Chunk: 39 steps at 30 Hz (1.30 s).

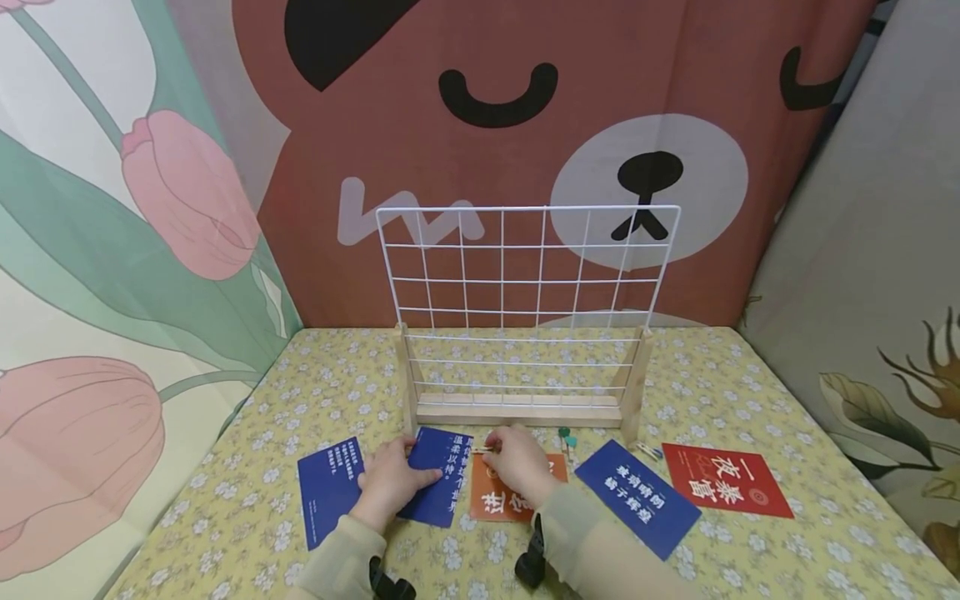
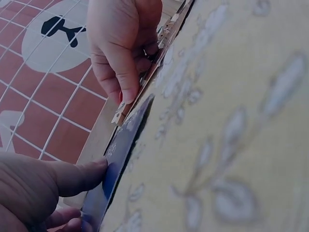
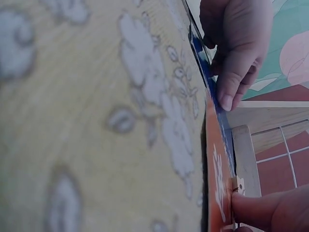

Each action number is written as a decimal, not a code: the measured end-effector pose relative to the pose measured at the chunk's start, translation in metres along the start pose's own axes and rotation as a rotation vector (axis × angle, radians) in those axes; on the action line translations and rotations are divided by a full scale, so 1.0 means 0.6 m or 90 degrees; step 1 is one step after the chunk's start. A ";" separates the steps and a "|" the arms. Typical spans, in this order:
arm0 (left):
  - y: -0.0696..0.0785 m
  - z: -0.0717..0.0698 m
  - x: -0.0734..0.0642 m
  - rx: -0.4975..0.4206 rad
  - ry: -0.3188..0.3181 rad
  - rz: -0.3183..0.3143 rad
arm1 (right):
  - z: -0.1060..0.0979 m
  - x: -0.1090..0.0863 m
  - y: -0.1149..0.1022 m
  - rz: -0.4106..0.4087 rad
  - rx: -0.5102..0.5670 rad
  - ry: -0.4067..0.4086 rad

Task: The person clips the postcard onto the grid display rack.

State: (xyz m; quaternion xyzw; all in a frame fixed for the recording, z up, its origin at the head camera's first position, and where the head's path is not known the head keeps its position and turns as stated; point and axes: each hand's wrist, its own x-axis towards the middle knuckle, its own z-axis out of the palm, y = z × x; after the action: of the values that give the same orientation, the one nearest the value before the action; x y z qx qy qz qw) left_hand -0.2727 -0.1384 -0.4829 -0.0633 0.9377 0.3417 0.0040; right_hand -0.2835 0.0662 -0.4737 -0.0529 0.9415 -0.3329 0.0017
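My left hand [image 1: 390, 479] holds a blue card [image 1: 433, 504] with white writing, its thumb across the card's face and its other fingers at the left edge. A small wooden clothespin [image 2: 123, 114] is pinched between the thumb and finger of my right hand [image 1: 521, 458]. In the head view that hand is over the top of an orange card [image 1: 483, 496] and partly covers it. The clothespin's tip is close to the blue card's upper right corner; whether it grips the card I cannot tell.
Behind the hands stands a white wire grid [image 1: 542, 280] on a wooden base [image 1: 517, 412]. Another blue card [image 1: 330, 496] lies left; a blue card [image 1: 637, 500] and a red card [image 1: 727, 481] lie right. Green pieces [image 1: 567, 437] and small clips [image 1: 648, 451] are near the base.
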 end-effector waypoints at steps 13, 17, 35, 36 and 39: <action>0.001 0.003 0.001 -0.023 -0.016 -0.009 | 0.002 -0.005 0.002 0.006 -0.011 0.027; -0.001 0.003 -0.001 -0.038 -0.011 -0.007 | 0.000 -0.011 0.002 0.004 0.011 0.027; -0.004 -0.004 -0.003 -0.337 -0.103 0.010 | -0.004 -0.012 0.017 0.078 0.288 0.012; -0.004 -0.005 -0.003 -0.351 -0.115 0.008 | -0.004 -0.013 0.017 0.084 0.302 0.009; -0.004 -0.010 -0.004 -0.372 -0.137 0.010 | -0.004 -0.013 0.020 0.092 0.323 0.013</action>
State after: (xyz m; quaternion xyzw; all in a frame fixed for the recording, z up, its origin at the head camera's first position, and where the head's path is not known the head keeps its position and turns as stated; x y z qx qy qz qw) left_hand -0.2699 -0.1437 -0.4793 -0.0184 0.7944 0.6016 0.0822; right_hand -0.2767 0.0780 -0.4794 0.0198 0.8293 -0.5577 0.0289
